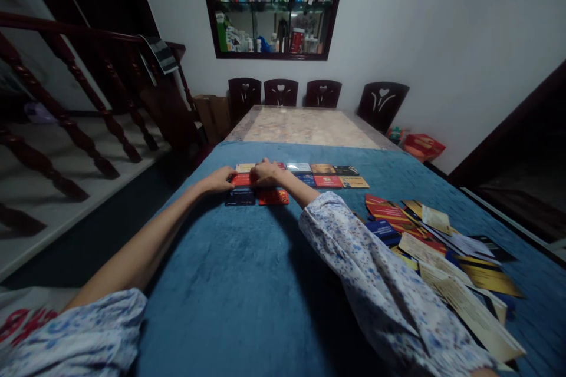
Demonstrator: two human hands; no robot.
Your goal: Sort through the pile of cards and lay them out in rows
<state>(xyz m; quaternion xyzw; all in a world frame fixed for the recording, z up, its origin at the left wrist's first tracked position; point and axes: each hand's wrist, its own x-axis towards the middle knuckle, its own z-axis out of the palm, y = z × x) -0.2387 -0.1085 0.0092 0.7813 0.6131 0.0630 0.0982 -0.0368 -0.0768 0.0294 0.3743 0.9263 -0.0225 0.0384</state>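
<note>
Small cards lie in rows (309, 177) on a blue cloth (247, 283) covering a long table. My left hand (220, 179) and my right hand (266, 172) reach far forward and meet over a red card (242, 180) at the left end of the rows. The fingers of both hands rest on or pinch that card; the view is too small to tell which. A dark blue card (240, 197) and another red card (273, 197) lie just in front of the hands. Both arms are stretched out, the sleeves floral.
A loose heap of cards and paper slips (442, 247) spreads over the cloth at the right. Beyond the cloth the table's bare marble top (305, 126) runs to several dark chairs (280, 92). A wooden stair railing (88, 100) stands left. A wall cabinet (272, 6) holds bottles.
</note>
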